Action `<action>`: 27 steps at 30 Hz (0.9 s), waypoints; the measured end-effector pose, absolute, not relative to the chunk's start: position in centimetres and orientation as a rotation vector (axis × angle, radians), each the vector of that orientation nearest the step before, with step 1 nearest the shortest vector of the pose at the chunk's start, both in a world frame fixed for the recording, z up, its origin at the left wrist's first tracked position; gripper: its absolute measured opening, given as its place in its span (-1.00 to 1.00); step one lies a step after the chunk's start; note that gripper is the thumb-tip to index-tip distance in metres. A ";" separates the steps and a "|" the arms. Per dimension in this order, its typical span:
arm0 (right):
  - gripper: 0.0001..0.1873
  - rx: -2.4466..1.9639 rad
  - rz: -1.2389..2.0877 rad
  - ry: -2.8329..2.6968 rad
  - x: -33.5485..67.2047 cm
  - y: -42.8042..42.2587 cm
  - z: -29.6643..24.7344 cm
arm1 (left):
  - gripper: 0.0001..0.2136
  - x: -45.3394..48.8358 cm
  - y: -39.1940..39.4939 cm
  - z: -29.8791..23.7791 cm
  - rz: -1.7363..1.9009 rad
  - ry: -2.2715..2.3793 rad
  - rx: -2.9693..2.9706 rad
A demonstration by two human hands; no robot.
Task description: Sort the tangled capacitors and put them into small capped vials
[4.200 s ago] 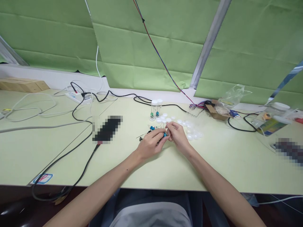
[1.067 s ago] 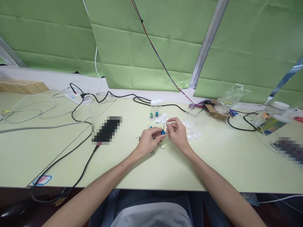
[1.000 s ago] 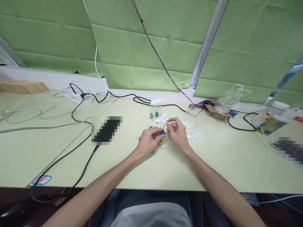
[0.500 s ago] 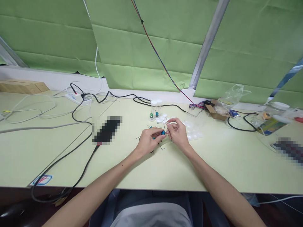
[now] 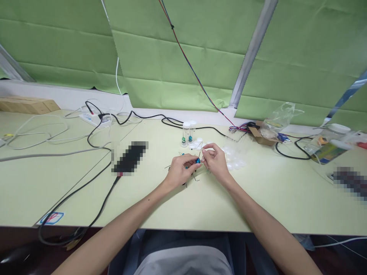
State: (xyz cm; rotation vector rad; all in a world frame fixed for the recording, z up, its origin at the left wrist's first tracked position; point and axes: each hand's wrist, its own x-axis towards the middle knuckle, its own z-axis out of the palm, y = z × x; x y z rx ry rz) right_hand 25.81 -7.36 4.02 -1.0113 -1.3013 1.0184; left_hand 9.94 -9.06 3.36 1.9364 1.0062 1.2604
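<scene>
My left hand (image 5: 180,171) is closed in a pinch around a small blue bead-like part (image 5: 197,161) with thin wires sticking out of it. My right hand (image 5: 214,160) is closed too, its fingertips pinching one of those thin wires right beside the blue part. Both hands hover just above the pale green table (image 5: 258,198). Behind them stand two small clear vials (image 5: 187,133) with green and blue contents. White round caps (image 5: 233,163) lie scattered to the right of my right hand.
A black cable (image 5: 94,206) runs from a blurred dark object (image 5: 130,156) to the front edge. A power strip (image 5: 93,117) and loose white cables lie at the back left. A cardboard box with a plastic bag (image 5: 272,128) and a jar (image 5: 329,147) sit at the right.
The hands have risen slightly and the right fingers have shifted along the wire. Otherwise the scene stays the same.
</scene>
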 end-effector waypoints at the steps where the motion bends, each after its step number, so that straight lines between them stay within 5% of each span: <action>1: -0.71 -1.021 1.003 -1.310 25.8 -7.4 4.1 | -0.84 9.9 -9.1 3.4 1.260 1.008 1.945; 17: -0.81 -1.058 0.609 -1.472 25.9 -8.7 5.1 | -0.71 9.8 -8.5 4.1 1.232 1.033 1.580; 27: -0.83 -1.190 0.497 -1.633 27.0 -7.4 4.3 | -0.78 8.9 -8.1 4.8 1.281 1.411 1.849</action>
